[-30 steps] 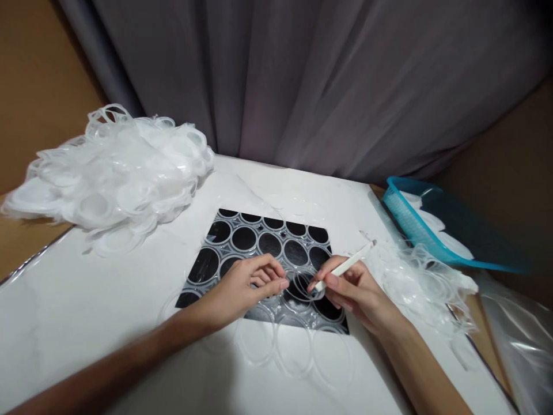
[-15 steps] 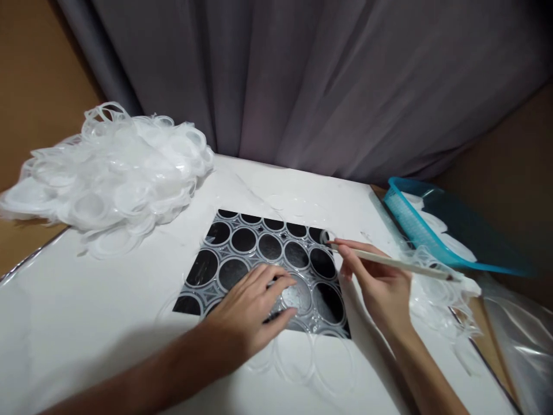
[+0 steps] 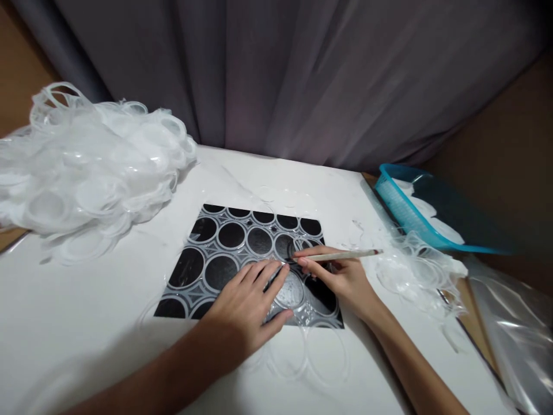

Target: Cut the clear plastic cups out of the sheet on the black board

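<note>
A clear plastic sheet with round cut-outs lies over a black rectangular mat (image 3: 231,235), and its rings reach past the mat's near edge. My left hand (image 3: 248,302) rests flat on the sheet with its fingers spread, holding nothing. Just right of those fingertips is a whitish, filled disc (image 3: 289,290). Pinched like a pen in my right hand (image 3: 341,274) is a slim pale stick-shaped tool (image 3: 352,254) with a dark reddish rear end. Its tip points down-left over the mat, near a thin clear loop; whether it touches the loop I cannot tell.
A big heap of translucent ring-holed plastic scraps (image 3: 99,161) stands at the left. At the right, a blue plastic basket (image 3: 400,202) holds white discs (image 3: 421,206). Nearer lie more scraps (image 3: 415,274) and a clear plastic bag (image 3: 514,323). A grey curtain (image 3: 268,75) hangs behind the white table (image 3: 103,323).
My right hand has moved left and slightly down with the tool, from the mat's far right corner toward my left hand. The left hand stays on the sheet. The view has shifted slightly.
</note>
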Tool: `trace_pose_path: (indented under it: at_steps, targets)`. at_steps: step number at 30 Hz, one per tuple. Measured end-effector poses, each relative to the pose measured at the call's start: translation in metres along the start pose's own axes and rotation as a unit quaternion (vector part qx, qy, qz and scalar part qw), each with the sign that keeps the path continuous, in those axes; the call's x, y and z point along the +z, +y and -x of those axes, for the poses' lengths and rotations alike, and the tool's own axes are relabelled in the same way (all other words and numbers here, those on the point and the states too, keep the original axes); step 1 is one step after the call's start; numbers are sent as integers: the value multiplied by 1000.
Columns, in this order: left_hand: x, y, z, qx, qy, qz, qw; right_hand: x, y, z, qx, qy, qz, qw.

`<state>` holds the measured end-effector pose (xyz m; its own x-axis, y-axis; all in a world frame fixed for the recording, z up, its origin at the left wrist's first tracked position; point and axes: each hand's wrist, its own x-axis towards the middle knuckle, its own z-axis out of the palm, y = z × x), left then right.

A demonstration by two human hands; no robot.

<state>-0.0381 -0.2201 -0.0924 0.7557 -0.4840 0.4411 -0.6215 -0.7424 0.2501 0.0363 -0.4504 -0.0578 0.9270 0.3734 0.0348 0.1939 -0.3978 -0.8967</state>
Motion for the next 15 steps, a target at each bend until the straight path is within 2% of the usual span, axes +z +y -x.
trace_pose_path:
  at_steps: [5,9,12,15]
  targets:
    - [3,4,1,-10,13,18,1000,2,-4,-3,-32,-11,19,999]
    - [4,5,1,-23,7,18,1000,-1,-9,-1,-145,-35,69,986]
    - [2,6,2,-25,12,32,999,-5,-8,7,-244,-84,173,951]
    - [1,7,4,-38,20,64,997,-4,-4,15,-296,-98,308,899]
